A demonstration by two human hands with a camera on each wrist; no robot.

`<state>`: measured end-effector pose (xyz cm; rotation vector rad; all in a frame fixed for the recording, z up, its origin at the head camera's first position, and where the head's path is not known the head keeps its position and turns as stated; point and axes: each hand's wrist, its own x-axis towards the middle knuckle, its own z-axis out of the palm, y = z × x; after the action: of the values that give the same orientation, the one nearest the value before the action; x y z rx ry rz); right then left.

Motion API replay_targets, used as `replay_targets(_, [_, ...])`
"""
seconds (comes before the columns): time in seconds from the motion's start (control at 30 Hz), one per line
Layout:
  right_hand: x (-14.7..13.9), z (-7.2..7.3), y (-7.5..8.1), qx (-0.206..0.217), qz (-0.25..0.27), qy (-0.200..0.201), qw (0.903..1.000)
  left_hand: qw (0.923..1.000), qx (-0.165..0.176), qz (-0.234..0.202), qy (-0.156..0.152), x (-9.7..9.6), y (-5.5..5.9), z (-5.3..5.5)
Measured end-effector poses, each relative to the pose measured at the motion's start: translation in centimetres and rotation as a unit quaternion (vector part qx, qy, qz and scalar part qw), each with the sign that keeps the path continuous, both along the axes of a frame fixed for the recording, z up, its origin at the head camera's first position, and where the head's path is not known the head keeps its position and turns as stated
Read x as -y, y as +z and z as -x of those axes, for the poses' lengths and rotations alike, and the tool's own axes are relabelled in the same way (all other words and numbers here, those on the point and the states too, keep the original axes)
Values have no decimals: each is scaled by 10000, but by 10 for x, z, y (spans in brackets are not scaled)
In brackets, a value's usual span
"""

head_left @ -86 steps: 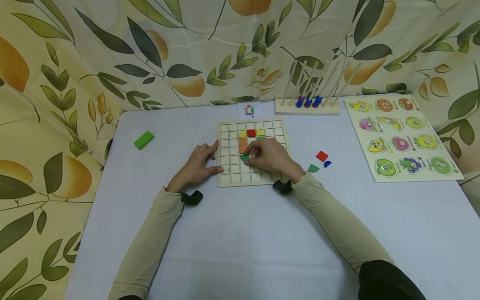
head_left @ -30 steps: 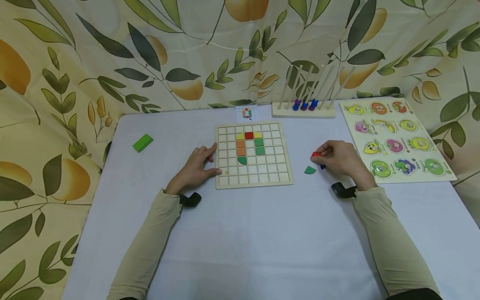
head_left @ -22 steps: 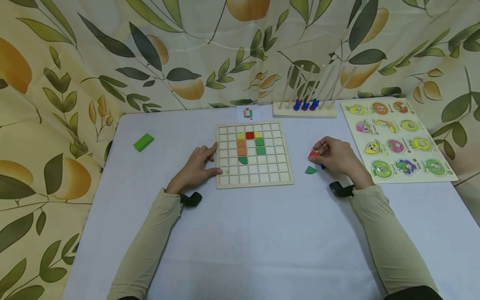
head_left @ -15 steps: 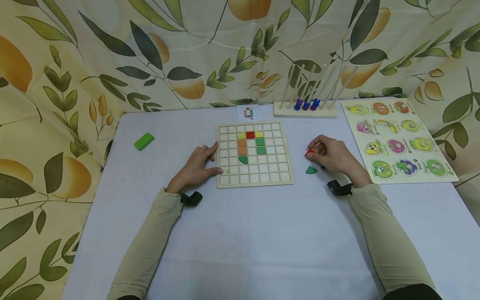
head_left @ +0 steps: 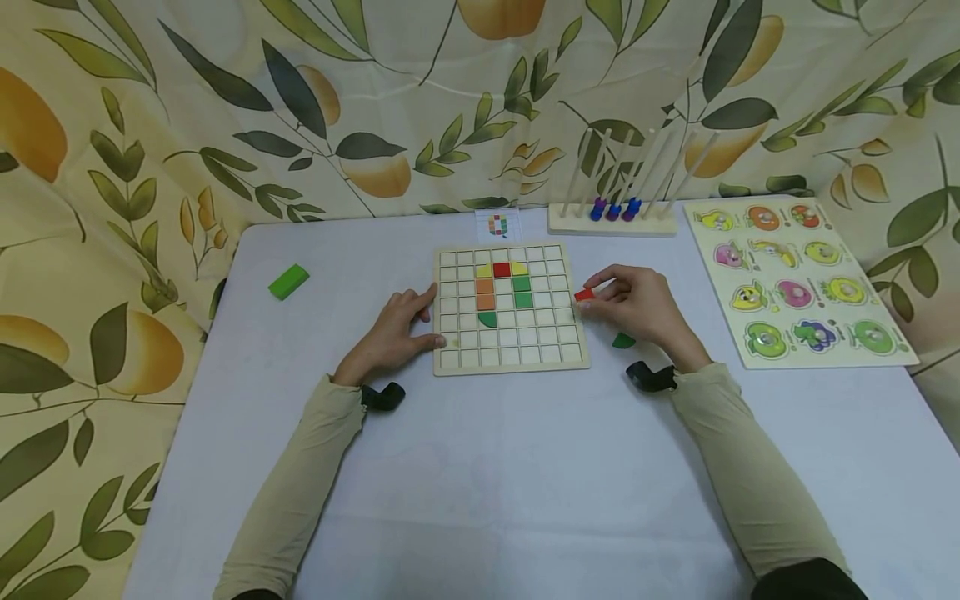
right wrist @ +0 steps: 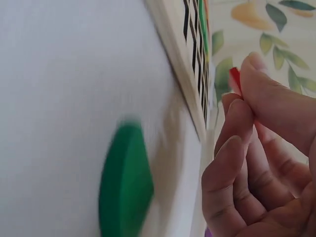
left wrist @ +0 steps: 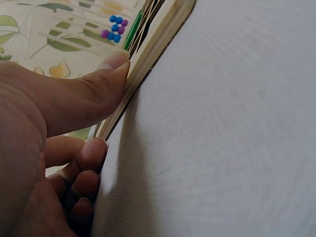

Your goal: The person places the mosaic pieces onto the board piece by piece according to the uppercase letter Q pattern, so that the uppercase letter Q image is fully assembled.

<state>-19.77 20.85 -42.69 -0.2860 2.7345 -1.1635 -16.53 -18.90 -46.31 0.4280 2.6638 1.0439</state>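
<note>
A wooden grid board [head_left: 512, 367] lies mid-table, with red, yellow, orange and green tiles set in some squares. My left hand [head_left: 386, 337] rests at the board's left edge. In the left wrist view, its thumb [left wrist: 94, 94] presses the wooden rim, while the other fingers bend beside it. Just off the board's right edge, my right hand [head_left: 641, 308] pinches a small red tile [head_left: 584, 294] between thumb and fingertips. A green quarter-round tile [head_left: 623, 340] lies on the cloth under that hand, blurred in the right wrist view. The small blue tile is hidden from view.
Behind the board lies a small pattern card [head_left: 498, 225]. A peg stand [head_left: 652, 222] with blue and purple beads stands at the back. To the right is a fruit puzzle board [head_left: 802, 321]; to the left, a green block [head_left: 288, 282].
My right hand set a green tile in the grid, moved right, picked up the red tile and carried it left to the board's edge. My left hand stays in place.
</note>
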Motion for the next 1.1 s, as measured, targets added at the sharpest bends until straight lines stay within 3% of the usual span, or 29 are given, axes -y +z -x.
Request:
replay_targets(0.2, [16, 0, -1, 232, 313, 203, 9990, 10000, -1, 35, -2, 0, -1, 0])
replay_targets(0.6, [42, 2, -3, 393, 405, 506, 9971, 10000, 39, -48, -4, 0, -1, 0])
replay_targets(1.1, [73, 4, -8, 273, 450, 1023, 9934, 10000, -21, -23, -19, 1, -1, 1])
